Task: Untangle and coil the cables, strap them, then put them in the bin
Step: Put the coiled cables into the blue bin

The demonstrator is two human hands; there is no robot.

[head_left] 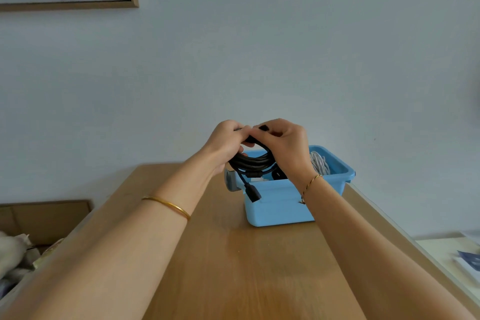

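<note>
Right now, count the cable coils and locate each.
2. A black coil, gripped by left hand and right hand near the bin; a white coil inside the bin. Others may be hidden.

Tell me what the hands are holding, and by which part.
Both the left hand and the right hand grip the coiled black cable at the top of its loop, over the blue bin; its plug dangles free.
</note>
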